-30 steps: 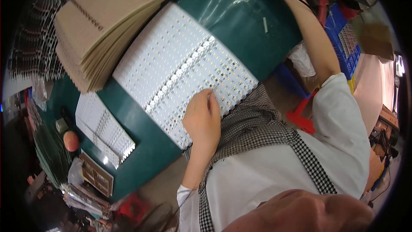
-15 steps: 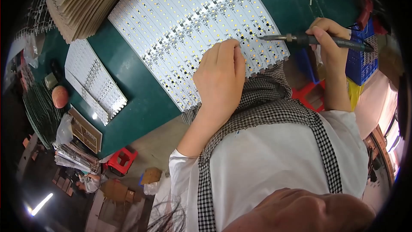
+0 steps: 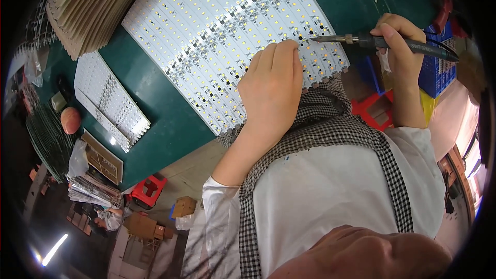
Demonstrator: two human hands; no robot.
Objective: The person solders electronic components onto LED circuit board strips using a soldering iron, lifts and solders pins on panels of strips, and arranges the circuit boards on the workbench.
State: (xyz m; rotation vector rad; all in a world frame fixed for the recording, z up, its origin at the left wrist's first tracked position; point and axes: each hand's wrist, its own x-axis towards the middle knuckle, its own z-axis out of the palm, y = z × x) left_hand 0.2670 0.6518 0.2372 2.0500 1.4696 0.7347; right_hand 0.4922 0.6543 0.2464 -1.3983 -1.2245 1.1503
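A wide sheet of white LED circuit board (image 3: 206, 36) lies across the green table, dotted with yellowish LEDs and dark chips in rows. Over its near right part rests my left hand (image 3: 271, 82), closed, the fingers bent together and their tips touching the board; whatever they pinch is hidden. From the right, my right hand (image 3: 403, 41) grips the dark handle of a soldering iron (image 3: 365, 40) like a pen. The iron's pointed tip is over the board's right side, a little right of my left fingertips; whether it touches I cannot tell.
A fanned stack of brown-edged sheets (image 3: 93, 10) stands at the far left. Smaller LED boards (image 3: 108, 98) lie on the green table (image 3: 165, 119) beside a pinkish round object (image 3: 70, 120). A blue basket (image 3: 436, 75) and red stool (image 3: 373, 109) are at right.
My left hand has shifted slightly right and away across the board. The soldering iron has moved a little away from me, still in my right hand. The view has shifted slightly.
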